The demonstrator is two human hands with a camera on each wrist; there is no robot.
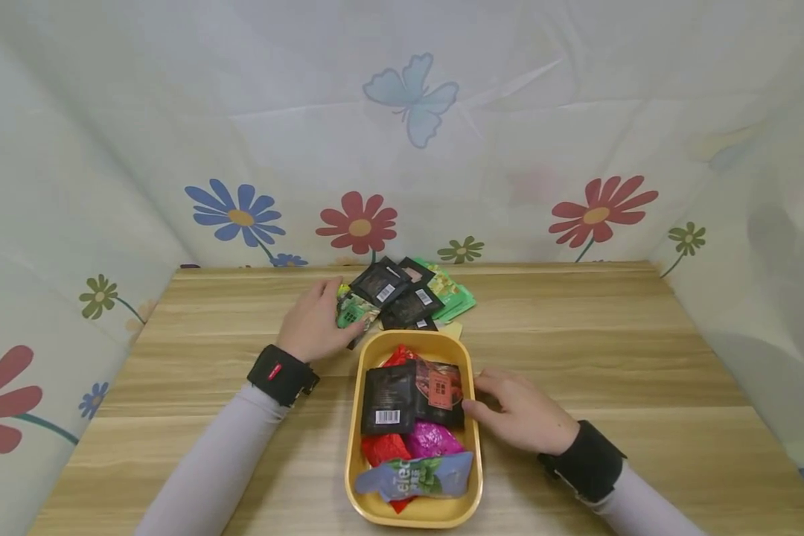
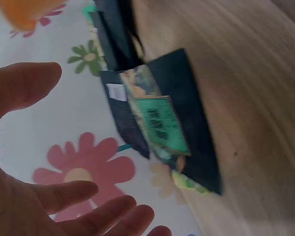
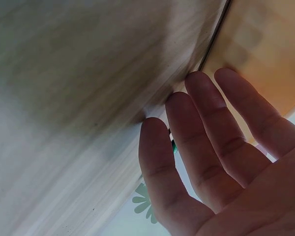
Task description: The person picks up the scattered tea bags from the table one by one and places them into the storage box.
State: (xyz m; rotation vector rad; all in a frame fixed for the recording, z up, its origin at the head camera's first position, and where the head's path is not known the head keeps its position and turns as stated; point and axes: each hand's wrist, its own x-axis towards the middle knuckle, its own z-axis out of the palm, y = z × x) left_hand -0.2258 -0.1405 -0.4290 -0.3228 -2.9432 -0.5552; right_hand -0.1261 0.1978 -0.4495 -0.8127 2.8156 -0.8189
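My left hand [image 1: 316,320] reaches to the near-left edge of a pile of flat sachets. Its thumb and fingers are spread apart in the left wrist view, with a black sachet with a green label [image 2: 160,123] beyond them. More black sachets [image 1: 412,304] overlap behind that one. My right hand [image 1: 524,411] is at the right side of a yellow plastic tray [image 1: 355,454], its fingers extended along the tray wall in the right wrist view. Inside lie a black sachet with a barcode [image 1: 388,398], a black sachet with a red label [image 1: 440,391] and a blue pouch [image 1: 422,476].
Green sachets [image 1: 457,298] stick out at the pile's right. Red wrapped pieces [image 1: 383,449] and a magenta wrapped piece [image 1: 435,441] lie in the tray. The wooden table [image 1: 596,335] meets a flowered cloth backdrop [image 1: 496,149] at its back and sides.
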